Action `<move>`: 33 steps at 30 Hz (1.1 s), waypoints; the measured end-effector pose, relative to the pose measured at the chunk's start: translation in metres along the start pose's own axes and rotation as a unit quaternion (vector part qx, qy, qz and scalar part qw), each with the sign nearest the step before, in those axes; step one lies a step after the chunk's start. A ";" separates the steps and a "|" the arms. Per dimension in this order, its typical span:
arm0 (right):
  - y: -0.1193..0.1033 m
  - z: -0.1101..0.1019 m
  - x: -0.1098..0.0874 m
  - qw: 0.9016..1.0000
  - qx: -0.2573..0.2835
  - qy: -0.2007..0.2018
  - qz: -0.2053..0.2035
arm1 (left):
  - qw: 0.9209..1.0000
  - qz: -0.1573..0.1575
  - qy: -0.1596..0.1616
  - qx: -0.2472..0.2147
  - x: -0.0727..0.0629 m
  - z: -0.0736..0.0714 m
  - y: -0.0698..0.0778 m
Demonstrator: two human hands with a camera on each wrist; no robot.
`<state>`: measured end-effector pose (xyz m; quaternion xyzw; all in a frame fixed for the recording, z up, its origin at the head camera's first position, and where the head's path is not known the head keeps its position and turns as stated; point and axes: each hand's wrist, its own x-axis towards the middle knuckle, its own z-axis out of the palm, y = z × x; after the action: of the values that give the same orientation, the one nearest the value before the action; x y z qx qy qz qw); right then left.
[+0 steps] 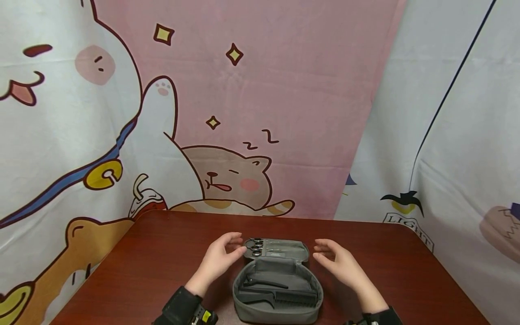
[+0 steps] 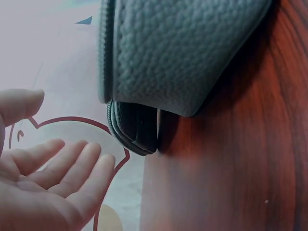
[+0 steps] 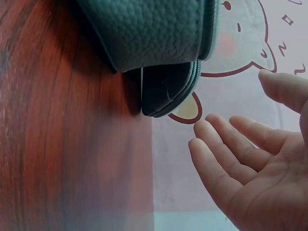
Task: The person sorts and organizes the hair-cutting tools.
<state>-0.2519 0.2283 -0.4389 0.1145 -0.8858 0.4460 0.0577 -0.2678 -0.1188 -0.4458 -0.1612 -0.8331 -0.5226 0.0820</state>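
A grey zip case [image 1: 278, 315] of pebbled leather sits on the table, its lid [image 1: 305, 251] folded back toward the wall. Scissors handles [image 1: 256, 246] poke out of a pocket in the lid. A black comb [image 1: 295, 299] lies inside the case, with a slim dark tool [image 1: 266, 283] behind it. My left hand [image 1: 221, 256] hovers left of the lid, fingers loosely bent and holding nothing. On the other side, my right hand [image 1: 336, 262] mirrors it, also without anything in it. Both wrist views show gaps between the fingers and the case wall [image 2: 168, 53].
The brown wooden table [image 1: 162, 253] ends at a back edge against a cartoon-printed cloth [image 1: 304, 113]. A dark cord [image 1: 455, 81] printed on the cloth slants down at the right. Dark bands [image 1: 183, 307] circle the wrists.
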 end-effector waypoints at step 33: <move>0.016 0.010 0.025 0.983 0.107 -0.096 0.116 | 0.965 -0.195 -0.049 -0.169 0.018 0.010 -0.022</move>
<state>-0.2798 0.2253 -0.4524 0.0585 -0.8417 0.5288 -0.0923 -0.2923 -0.1152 -0.4634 -0.0330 -0.7510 -0.6532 -0.0907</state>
